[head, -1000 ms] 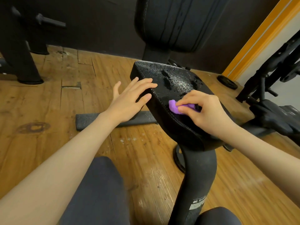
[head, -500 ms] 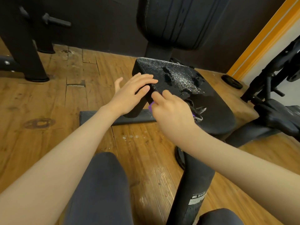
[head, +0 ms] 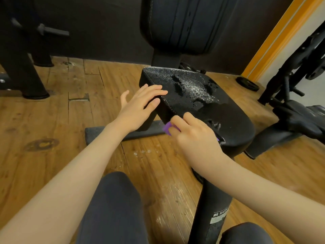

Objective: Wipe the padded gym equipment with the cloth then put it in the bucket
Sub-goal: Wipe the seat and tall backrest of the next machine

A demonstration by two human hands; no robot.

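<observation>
Right hand (head: 197,136) clenched around purple cloth (head: 168,128) at near-left edge of seat pad (head: 202,95), left hand (head: 139,107) flat with straight fingers on pad's left side, unwiped wet speckle lies farther back on the pad, away from the cloth; bucket not visible.

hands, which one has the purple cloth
The right hand: it holds the purple cloth against the seat pad. The left hand rests flat on the pad's edge, holding nothing.
</observation>
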